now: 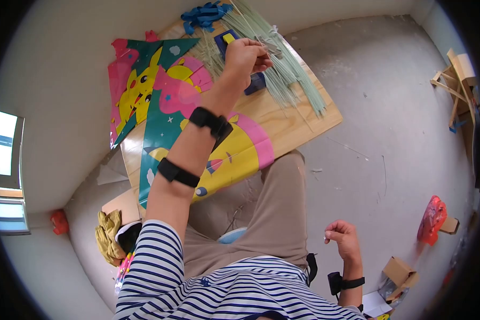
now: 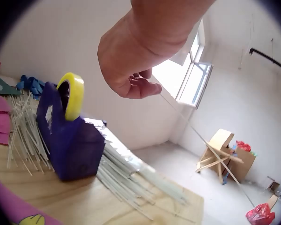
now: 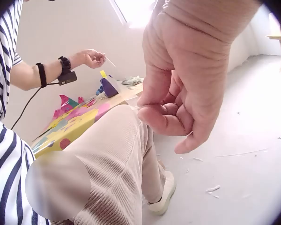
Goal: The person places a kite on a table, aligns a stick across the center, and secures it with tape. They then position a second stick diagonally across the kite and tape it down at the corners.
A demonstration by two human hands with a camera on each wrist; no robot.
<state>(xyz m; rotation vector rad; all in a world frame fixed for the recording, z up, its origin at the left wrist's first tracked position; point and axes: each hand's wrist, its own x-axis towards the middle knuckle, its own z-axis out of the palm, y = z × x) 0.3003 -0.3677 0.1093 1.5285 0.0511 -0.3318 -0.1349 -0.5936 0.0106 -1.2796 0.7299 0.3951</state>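
Observation:
My left hand (image 1: 245, 58) is raised over the table and pinches a thin pale rod (image 2: 205, 140), which slants down and away in the left wrist view. Below that hand stands a dark blue tape dispenser (image 2: 75, 150) with a yellow roll of tape (image 2: 75, 96). Many more thin pale rods (image 1: 288, 69) lie in a loose bundle beside the dispenser. My right hand (image 1: 344, 240) is held off to the side, beyond my knee. Its thumb and forefinger pinch a small whitish piece (image 1: 326, 234), mostly hidden by the fingertips.
Brightly printed sheets (image 1: 224, 165) with yellow cartoon figures cover much of the wooden table (image 1: 320, 109). Blue strips (image 1: 205, 17) are heaped at its far edge. A red plastic bag (image 1: 432, 218) and an open cardboard box (image 1: 400, 272) sit on the floor to the right.

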